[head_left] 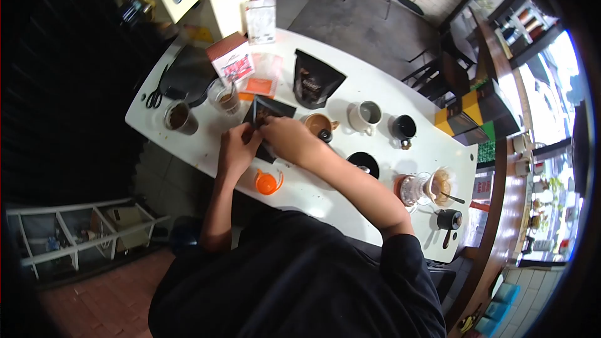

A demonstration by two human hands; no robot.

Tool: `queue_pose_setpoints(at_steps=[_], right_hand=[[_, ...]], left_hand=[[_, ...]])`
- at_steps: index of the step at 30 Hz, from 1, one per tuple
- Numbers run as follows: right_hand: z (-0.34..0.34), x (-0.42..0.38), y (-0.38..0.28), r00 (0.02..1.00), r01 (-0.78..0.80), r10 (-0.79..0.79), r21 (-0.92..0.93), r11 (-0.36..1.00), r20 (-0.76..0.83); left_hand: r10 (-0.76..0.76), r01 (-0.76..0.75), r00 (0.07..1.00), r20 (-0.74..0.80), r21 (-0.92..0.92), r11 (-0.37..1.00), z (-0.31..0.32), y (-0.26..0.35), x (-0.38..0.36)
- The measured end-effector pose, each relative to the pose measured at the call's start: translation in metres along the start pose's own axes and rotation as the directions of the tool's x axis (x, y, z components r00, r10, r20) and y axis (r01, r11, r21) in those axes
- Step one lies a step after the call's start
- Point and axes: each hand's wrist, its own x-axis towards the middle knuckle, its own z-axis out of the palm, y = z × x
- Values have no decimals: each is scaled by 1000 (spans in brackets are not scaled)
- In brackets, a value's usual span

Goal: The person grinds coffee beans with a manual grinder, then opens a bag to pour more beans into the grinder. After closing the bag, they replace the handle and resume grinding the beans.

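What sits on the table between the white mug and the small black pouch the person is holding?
In the head view, a brown cup stands between the white mug and the small black pouch; the right hand on the pouch reaches just in front of it.

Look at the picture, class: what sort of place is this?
Probably a café or coffee bar. On the white table stand a black coffee bag, cups such as the white mug, and a glass server beside a small black jug. Both hands, left and right, hold a dark pouch.
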Motion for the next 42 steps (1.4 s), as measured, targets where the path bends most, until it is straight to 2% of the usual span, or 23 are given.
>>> queue_pose_setpoints(at_steps=[2, 4, 5, 7, 11, 13, 18, 19, 21, 23, 25, 27, 29, 31, 33, 36, 40, 42], right_hand=[[8, 7, -3, 999, -36, 34, -100, 994, -23], [12, 19, 1, 996, -40, 43, -42, 998, 75], [16, 24, 3, 996, -62, 65, -49, 997, 62], [29, 32, 12, 997, 13, -9, -57, 998, 71], [11, 22, 4, 993, 13, -16, 22, 1000, 119], [19, 21, 7, 997, 74, -76, 77, 994, 18], [-6, 7, -2, 983, 178, -178, -6, 984, -44], [-10, 4, -1, 971, 221, -216, 39, 975, -100], [-12, 1, 3, 967, 213, -196, 92, 973, -165], [-21, -4, 12, 968, 223, -201, 141, 965, -152], [-35, -19, 19, 968, 230, -205, 181, 956, -144], [-55, -43, 26, 918, 326, -223, 302, 896, -327], [-77, -85, 33, 844, 362, -159, 325, 874, -512], [-90, -119, 40, 891, 237, -45, 378, 895, -451], [-94, -156, 42, 898, 170, 20, 386, 907, -440], [-79, -200, 43, 924, 27, 148, 444, 896, -354], [-50, -234, 52, 890, -204, 345, 416, 886, -299], [-37, -240, 49, 888, -231, 366, 417, 879, -278]], left_hand=[[29, -29, 1000, 5, 20, 999, 2, -11, 2], [47, -47, 999, 4, -7, 999, 7, -35, 5], [35, -35, 999, 1, -50, 998, 9, -42, 6], [41, -41, 999, 9, -31, 999, 5, -29, 3], [-1, 1, 1000, 2, 26, 1000, -1, -13, -2], [3, -2, 1000, -20, 56, 998, -1, -22, -3], [37, -36, 999, -35, 25, 999, -1, -19, -8], [22, -21, 999, -23, 32, 999, -3, -14, -8], [17, -16, 999, -27, 45, 999, -4, -11, -8], [26, -25, 999, -19, 49, 998, 1, -13, -11], [-19, 17, 999, -30, -72, 997, 2, -18, -9], [-23, 22, 1000, -11, -71, 997, 3, -25, -8], [-12, 7, 999, -38, -129, 992, 5, -23, -9], [-14, 13, 1000, -2, -118, 993, 4, -25, -8], [-80, 81, 997, 8, -140, 987, 3, -14, -10], [-78, 82, 996, 31, -164, 983, 3, -20, -8], [-78, 87, 996, 52, -209, 974, 5, -17, -7], [-69, 78, 996, 47, -208, 975, 6, -15, -7]])
